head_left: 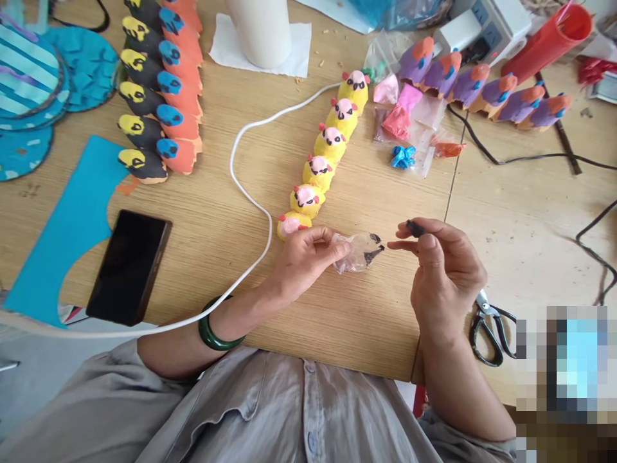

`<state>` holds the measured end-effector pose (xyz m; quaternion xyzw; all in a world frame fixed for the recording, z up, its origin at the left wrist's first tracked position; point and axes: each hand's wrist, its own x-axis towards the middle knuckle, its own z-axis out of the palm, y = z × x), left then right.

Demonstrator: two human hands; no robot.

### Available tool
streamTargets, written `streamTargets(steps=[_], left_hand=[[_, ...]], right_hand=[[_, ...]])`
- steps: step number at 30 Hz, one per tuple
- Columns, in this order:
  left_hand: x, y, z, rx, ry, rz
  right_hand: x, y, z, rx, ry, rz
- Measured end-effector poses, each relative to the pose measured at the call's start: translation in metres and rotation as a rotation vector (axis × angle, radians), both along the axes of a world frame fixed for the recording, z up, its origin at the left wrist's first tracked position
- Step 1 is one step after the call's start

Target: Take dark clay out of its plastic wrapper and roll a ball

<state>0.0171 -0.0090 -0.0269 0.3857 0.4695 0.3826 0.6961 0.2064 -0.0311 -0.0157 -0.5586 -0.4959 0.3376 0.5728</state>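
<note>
My left hand [304, 262] pinches a small clear plastic bag [355, 257] between thumb and fingers; dark smears stick inside its right end. To the right, my right hand [443, 276] grips a small lump of black modelling clay [415, 228] between thumb and fingers, apart from the bag. A slanting row of yellow clay figures [318, 168] stands just beyond my left hand. Most have pink faces with black marks and red ears. On the nearest figure [293, 225], partly behind my left hand, the pink face shows no black marks.
A white cable [234, 154] curves across the table past my left forearm. Left are a phone [129, 267], blue sheet [67, 225] and black and orange rows [171, 80]. Right are scissors [486, 328], clay packets [400, 119], purple figures [470, 83] and a red tube [544, 42].
</note>
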Motion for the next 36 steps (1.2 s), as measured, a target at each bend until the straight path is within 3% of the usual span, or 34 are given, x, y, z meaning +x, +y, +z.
streamTargets(steps=[4,10,15,16,20,21,24,29,33,36], left_hand=[[-0.001,-0.001,-0.001,0.018,0.053,0.044],[0.001,-0.001,-0.004,-0.104,-0.102,0.066],[0.000,0.000,-0.006,-0.079,-0.055,0.128],[0.000,0.000,-0.007,-0.074,-0.066,0.122],[0.001,-0.001,-0.007,-0.036,-0.114,0.093],[0.001,-0.001,-0.006,-0.036,-0.103,0.102],[0.002,-0.001,-0.004,-0.056,-0.049,0.129],[0.003,-0.002,-0.003,-0.084,-0.098,0.092],[0.003,-0.001,-0.003,-0.114,-0.139,0.114],[0.004,0.001,-0.003,-0.109,-0.131,0.139]], right_hand=[[0.005,0.000,0.001,0.067,-0.173,0.055],[0.001,0.003,-0.009,0.182,-0.418,0.287],[0.000,0.000,-0.010,0.157,-0.153,0.022],[0.000,0.000,-0.010,0.155,-0.149,0.049],[-0.001,-0.001,-0.013,0.126,-0.384,0.370],[-0.001,-0.001,-0.013,0.137,-0.412,0.365],[-0.001,-0.002,-0.012,0.194,-0.333,0.176],[-0.004,-0.001,-0.014,0.133,-0.339,0.305],[-0.001,0.000,-0.010,0.103,-0.079,0.055],[0.002,0.002,-0.004,0.054,-0.016,0.054]])
